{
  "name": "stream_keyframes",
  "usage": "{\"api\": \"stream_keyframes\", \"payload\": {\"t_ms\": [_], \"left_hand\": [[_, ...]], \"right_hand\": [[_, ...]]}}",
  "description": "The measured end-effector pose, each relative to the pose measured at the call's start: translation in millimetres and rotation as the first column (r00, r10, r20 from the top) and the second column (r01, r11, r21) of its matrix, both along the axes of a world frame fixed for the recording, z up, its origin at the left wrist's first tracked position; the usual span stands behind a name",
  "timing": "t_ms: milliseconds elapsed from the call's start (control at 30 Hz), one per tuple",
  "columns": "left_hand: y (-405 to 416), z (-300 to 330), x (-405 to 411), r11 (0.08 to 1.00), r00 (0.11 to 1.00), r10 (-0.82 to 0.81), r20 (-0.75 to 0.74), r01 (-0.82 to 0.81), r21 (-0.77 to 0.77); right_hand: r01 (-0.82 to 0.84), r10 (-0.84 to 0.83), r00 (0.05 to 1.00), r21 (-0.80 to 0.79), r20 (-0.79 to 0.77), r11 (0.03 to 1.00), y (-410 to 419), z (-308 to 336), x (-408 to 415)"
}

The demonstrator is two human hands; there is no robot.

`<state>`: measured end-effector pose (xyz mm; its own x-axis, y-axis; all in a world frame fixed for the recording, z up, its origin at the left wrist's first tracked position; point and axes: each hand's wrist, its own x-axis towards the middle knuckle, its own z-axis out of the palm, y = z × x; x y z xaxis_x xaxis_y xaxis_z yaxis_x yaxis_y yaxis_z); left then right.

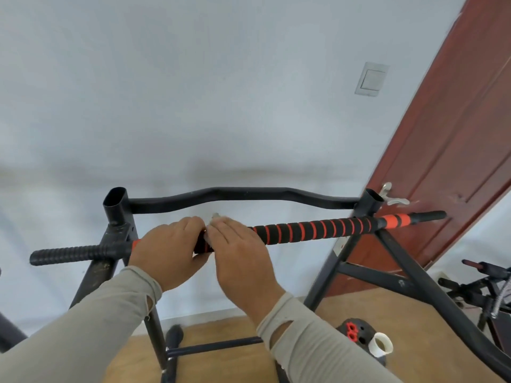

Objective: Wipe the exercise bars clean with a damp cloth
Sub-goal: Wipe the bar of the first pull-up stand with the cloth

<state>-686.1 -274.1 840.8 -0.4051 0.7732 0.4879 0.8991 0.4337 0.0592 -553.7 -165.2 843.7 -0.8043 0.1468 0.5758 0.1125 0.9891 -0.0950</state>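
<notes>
While the left hand [168, 252] is curling round the foam-wrapped bar [312, 229], the right hand [237, 252] is pressing flat-fingered on a mostly hidden cloth [215, 217] just beside it. Foam probably soft and grippy, frame rigid; cloth limp. Open bar is running rightward toward the door [442, 161].

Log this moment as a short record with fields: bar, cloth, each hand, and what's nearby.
bar: padded bar, black foam with orange rings, across the black frame
cloth: pale cloth, only a bit shows past the fingers
left hand: left hand wrapped over the bar
right hand: right hand on the bar, fingers fairly straight over the cloth
rear: curved black bar
nearby: red-brown door, wall switch
</notes>
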Motion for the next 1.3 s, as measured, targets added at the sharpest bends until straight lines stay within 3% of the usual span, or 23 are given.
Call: {"api": "stream_keyframes", "payload": {"t_ms": [67, 133, 233, 300, 433, 533, 633, 733, 800, 933, 1033, 1167, 1300], "left_hand": [[-4.1, 1.5, -1.7, 0.998, 1.000, 0.020, 0.024, -0.019, -0.063], [-5.7, 3.9, -3.7, 0.995, 0.998, 0.022, 0.064, -0.016, -0.095], [-4.5, 8.7, -6.9, 0.991, 0.995, 0.021, 0.099, -0.007, -0.135], [-2.6, 12.2, -9.8, 0.988, 0.995, -0.006, 0.096, 0.020, -0.151], [4.3, 8.4, -1.6, 0.997, 0.999, -0.037, -0.032, 0.035, -0.063], [5.0, -3.7, 7.8, 0.999, 1.000, 0.015, 0.013, -0.016, 0.041], [6.9, -3.0, 6.1, 0.999, 1.000, -0.007, 0.030, 0.005, 0.052], [8.1, 2.7, 2.2, 0.999, 0.999, -0.026, 0.033, 0.024, 0.048], [6.6, 2.1, -1.5, 0.998, 0.999, -0.045, 0.025, 0.044, 0.048], [4.7, -1.0, -10.5, 0.999, 0.999, -0.032, -0.034, 0.032, 0.000], [5.9, -1.3, -12.9, 0.999, 0.998, -0.043, -0.054, 0.041, -0.025], [7.4, 0.3, -14.0, 0.997, 0.999, -0.044, 0.011, 0.045, -0.062], [7.5, 5.7, -14.6, 0.993, 0.999, -0.036, 0.035, 0.040, -0.113]], "right_hand": [[0.051, -0.052, 0.999, 0.055, 0.015, 0.997, 42.1, 4.5, 22.2], [0.208, -0.212, 0.975, 0.059, 0.066, 0.976, 88.4, 9.8, 51.6], [0.511, -0.510, 0.833, 0.056, 0.213, 0.858, 156.0, 21.7, 96.8], [0.630, -0.617, 0.745, 0.035, 0.255, 0.776, 185.0, 31.5, 109.8], [0.690, -0.661, 0.714, -0.072, 0.231, 0.720, 180.6, 24.9, 92.7], [0.696, -0.684, 0.717, -0.185, 0.136, 0.693, 152.6, 16.0, 78.8], [0.570, -0.572, 0.818, -0.213, 0.060, 0.793, 99.1, 17.8, 56.1], [0.240, -0.242, 0.970, -0.108, -0.008, 0.965, 17.6, 5.6, 16.1], [0.054, -0.052, 0.998, -0.078, 0.021, 0.996, -17.9, -6.0, -4.6], [-0.053, 0.052, 0.997, -0.019, -0.063, 0.998, 26.1, -10.3, 3.4], [0.138, -0.138, 0.990, -0.023, 0.018, 0.990, 104.6, -6.0, 43.4], [0.577, -0.573, 0.804, 0.025, 0.159, 0.816, 211.1, 6.2, 113.0], [0.697, -0.688, 0.716, -0.071, 0.113, 0.714, 232.6, 10.2, 126.5]]}}
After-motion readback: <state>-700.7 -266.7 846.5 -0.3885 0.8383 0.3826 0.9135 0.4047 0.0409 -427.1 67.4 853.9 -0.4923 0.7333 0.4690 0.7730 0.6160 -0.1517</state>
